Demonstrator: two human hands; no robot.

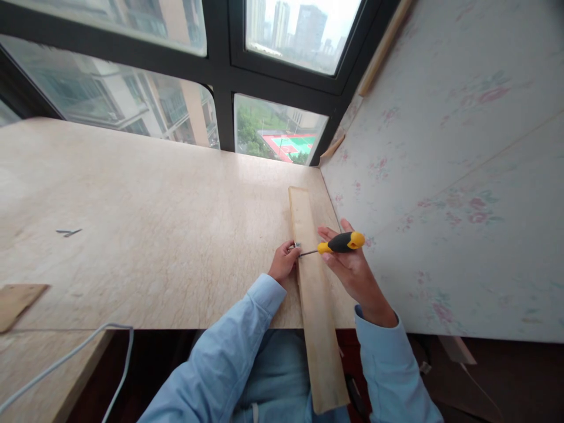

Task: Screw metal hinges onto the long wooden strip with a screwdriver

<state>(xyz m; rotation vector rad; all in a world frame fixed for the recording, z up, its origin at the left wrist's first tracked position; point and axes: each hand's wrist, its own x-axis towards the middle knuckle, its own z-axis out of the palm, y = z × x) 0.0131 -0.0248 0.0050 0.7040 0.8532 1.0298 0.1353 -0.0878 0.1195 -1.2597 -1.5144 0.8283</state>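
A long, narrow wooden board (315, 311) lies on the stone ledge, its near end reaching past the front edge over my lap. My left hand (284, 259) is closed at the board's left edge, thumb and fingertips pinching a small metal piece (297, 245) whose exact kind I cannot make out. My right hand (348, 267) holds a yellow-and-black screwdriver (341, 242), the handle lying between its thumb and partly stretched fingers. The screwdriver's shaft points left, and its tip meets the board's left edge beside my left fingertips.
Small dark metal pieces (69, 232) lie on the ledge (154, 223) to the left. Nearer, a flat wooden piece (20, 302) sits by the edge, and a white cable (66, 355) loops below it. A wallpapered wall (462, 176) rises close on the right; windows stand behind.
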